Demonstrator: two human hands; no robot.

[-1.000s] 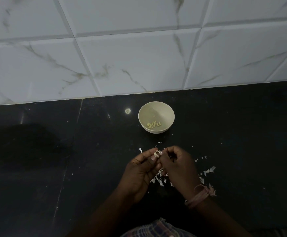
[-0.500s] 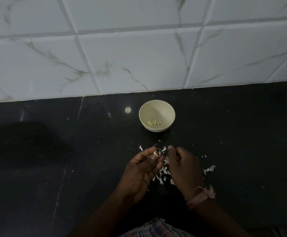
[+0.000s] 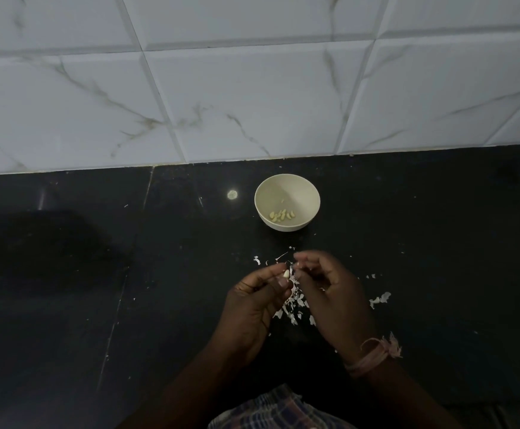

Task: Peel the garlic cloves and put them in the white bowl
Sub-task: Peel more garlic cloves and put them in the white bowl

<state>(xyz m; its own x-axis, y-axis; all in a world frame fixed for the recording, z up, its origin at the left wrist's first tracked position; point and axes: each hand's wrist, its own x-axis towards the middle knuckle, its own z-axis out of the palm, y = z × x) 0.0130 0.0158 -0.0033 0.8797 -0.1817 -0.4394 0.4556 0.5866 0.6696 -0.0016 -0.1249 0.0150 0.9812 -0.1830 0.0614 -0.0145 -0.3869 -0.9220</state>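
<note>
Head view: since half a sec ago the hands have drawn apart a bit and the garlic clove (image 3: 286,274) now shows pale and bare at the left hand (image 3: 254,305) fingertips, so skin looks mostly off; prob. nearly ready to drop in. Left hand pinches the clove btw thumb and forefinger. Right hand (image 3: 333,298) sits just beside, fingers curled, tips pinched on what looks like a skin scrap; can't tell for sure. White bowl (image 3: 287,184) stands beyond the hands w/ several peeled cloves (image 3: 282,215) inside. Peel scraps (image 3: 292,308) litter the black counter (image 3: 98,305) under and btw the hands.
</note>
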